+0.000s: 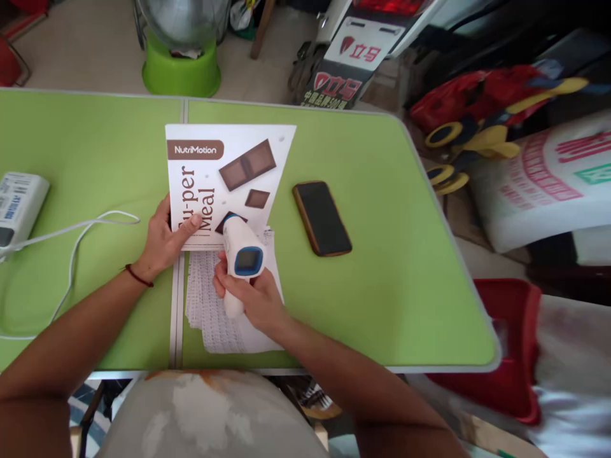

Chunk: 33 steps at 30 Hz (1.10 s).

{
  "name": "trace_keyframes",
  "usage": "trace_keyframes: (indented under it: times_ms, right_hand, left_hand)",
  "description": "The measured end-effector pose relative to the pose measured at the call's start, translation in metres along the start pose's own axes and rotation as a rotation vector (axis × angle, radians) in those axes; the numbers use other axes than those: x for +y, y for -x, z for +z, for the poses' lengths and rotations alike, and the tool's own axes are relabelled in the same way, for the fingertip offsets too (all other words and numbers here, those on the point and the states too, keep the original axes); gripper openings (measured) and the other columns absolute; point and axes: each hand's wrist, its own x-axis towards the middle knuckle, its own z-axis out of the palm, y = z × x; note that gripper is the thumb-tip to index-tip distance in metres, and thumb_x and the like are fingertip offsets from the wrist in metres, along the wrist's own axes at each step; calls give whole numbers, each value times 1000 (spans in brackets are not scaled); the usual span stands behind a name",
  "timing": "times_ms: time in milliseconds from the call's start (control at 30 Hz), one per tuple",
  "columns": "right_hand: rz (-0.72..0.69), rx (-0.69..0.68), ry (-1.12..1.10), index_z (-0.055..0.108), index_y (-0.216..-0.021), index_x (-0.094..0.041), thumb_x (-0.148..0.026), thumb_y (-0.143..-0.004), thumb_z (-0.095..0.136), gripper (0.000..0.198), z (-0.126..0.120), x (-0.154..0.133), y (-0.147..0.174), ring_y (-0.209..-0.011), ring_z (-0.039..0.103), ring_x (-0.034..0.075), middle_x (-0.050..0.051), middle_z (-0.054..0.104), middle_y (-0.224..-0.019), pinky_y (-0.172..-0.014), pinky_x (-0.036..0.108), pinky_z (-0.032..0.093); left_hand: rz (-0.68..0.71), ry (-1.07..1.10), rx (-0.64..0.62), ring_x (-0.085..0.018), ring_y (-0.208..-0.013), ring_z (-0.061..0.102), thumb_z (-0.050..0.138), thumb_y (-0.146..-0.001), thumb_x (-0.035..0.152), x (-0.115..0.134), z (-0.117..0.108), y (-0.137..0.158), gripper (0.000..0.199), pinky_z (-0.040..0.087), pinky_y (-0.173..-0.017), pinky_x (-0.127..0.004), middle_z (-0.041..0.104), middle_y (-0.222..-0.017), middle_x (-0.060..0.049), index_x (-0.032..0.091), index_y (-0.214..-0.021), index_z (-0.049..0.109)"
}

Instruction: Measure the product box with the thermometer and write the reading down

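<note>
My left hand (pixel 165 238) grips the lower left edge of a white NutriMotion meal box (pixel 252 197), its thumb lying across the printed front. Chocolate bar pictures decorate this box. In my right hand (pixel 260 296) is a white infrared thermometer (pixel 233 245) with a blue-rimmed dark screen, my fingers wrapped round its handle. The thermometer's far end overlaps the lower part of the box; whether they touch I cannot tell. Beneath both lie sheets of paper (pixel 217 334) covered with small marks, partly hidden by the box and my right hand.
A phone (pixel 323 218) in a brown case lies right of the box on the green folding table (pixel 391 292). At the left are a white power brick (pixel 21 207) and a loose white cable (pixel 74 261). Beyond the table stand a green stool (pixel 181 70) and a scooter (pixel 334 76).
</note>
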Motion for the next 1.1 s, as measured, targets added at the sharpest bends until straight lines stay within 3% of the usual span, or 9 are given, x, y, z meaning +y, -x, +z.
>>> trace_keyframes:
  times_ms: [533, 1100]
  right_hand:
    - [-12, -84, -1, 55, -72, -21, -34, -78, 67, 19, 0, 0, -2, -57, 51, 13, -2, 56, -63, -58, 30, 42]
    - [9, -35, 13, 57, -68, -20, -33, -75, 68, 19, -1, 0, -3, -54, 52, 13, -2, 58, -59, -56, 30, 43]
  left_hand:
    - [-3, 4, -13, -29, -97, 65, 70, -84, 60, 1, 0, -2, 51, 55, -84, -40, 68, -110, -11, 15, -107, 64]
    - [13, -3, -19, -27, -95, 66, 70, -84, 60, 1, -1, -3, 50, 56, -82, -38, 69, -110, -10, 16, -107, 64]
